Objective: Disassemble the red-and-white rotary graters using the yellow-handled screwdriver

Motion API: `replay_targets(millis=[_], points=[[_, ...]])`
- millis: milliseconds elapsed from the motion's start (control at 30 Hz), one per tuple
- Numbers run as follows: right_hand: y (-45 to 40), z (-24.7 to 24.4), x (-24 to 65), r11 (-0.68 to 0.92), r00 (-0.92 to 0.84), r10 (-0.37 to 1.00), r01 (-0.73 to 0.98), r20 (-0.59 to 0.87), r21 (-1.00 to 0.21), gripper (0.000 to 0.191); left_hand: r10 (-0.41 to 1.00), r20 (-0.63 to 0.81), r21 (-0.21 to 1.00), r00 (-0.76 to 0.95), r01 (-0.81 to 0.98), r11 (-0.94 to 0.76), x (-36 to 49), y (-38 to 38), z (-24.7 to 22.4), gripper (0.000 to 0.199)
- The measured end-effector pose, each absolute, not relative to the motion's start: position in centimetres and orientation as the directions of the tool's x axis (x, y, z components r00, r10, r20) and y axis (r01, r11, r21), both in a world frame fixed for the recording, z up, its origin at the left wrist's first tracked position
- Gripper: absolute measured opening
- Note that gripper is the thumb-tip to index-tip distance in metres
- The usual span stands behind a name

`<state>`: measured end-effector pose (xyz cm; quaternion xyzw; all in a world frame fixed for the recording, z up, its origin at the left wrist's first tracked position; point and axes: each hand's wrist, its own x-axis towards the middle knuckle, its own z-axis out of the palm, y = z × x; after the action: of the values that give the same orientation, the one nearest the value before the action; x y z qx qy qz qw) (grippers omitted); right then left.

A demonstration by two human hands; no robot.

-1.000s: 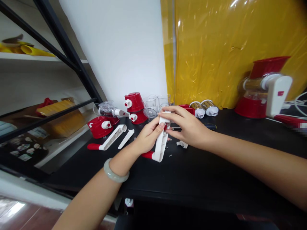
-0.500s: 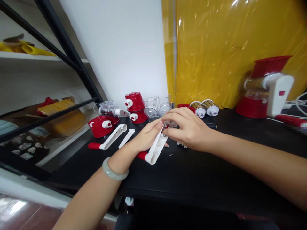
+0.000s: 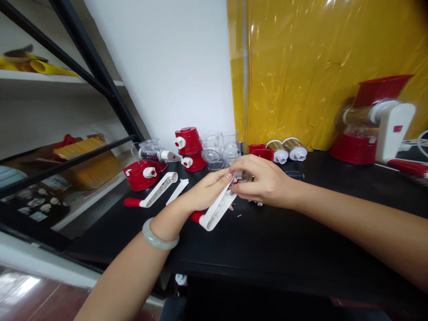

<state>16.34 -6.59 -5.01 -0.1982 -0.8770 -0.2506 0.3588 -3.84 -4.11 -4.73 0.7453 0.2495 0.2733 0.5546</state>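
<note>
White crank handle (image 3: 217,207) with a red grip end is being pinched at its upper end between the fingertips of the left hand (image 3: 203,191) and the right hand (image 3: 264,180), just above the black table (image 3: 284,249). Its red tip is being kept low, near the tabletop. A second handle (image 3: 154,191) and a narrow white cover (image 3: 177,191) are lying to the left, beside red bases (image 3: 140,174). Two metal drums (image 3: 286,149) are standing behind, and an assembled grater (image 3: 374,125) is sitting well apart on the right.
</note>
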Motion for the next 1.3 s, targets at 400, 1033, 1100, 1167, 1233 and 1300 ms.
replay_targets(millis=[400, 1033, 1100, 1167, 1233, 1300], points=[[-6.6, -5.7, 16.1, 0.728, -0.742, -0.083, 0.411, 0.665, 0.549, 0.017, 0.743, 0.188, 0.965, 0.642, 0.020, -0.261, -3.9, -2.6, -5.3, 0.054], [-4.6, -6.6, 17.0, 0.844, -0.487, 0.380, 0.530, 0.786, -0.079, 0.014, 0.871, 0.153, 0.964, 0.466, 0.124, -0.236, -4.4, -1.7, -4.3, 0.050], [-5.0, -6.2, 16.8, 0.816, -0.343, 0.387, 0.559, 0.856, -0.145, 0.027, 0.849, 0.126, 0.964, 0.513, 0.138, -0.226, -4.4, -2.0, -4.3, 0.049], [-5.3, -6.0, 16.4, 0.797, -0.294, 0.430, 0.568, 0.854, -0.206, 0.043, 0.823, 0.100, 0.961, 0.559, 0.159, -0.225, -4.2, -2.5, -4.4, 0.048], [-5.5, -6.2, 16.0, 0.795, -0.321, 0.474, 0.557, 0.820, -0.241, 0.055, 0.794, 0.113, 0.953, 0.597, 0.161, -0.257, -3.9, -2.9, -4.5, 0.046], [-5.5, -6.6, 15.7, 0.801, -0.368, 0.497, 0.543, 0.786, -0.252, 0.058, 0.767, 0.148, 0.942, 0.625, 0.147, -0.302, -3.7, -3.2, -4.7, 0.045]])
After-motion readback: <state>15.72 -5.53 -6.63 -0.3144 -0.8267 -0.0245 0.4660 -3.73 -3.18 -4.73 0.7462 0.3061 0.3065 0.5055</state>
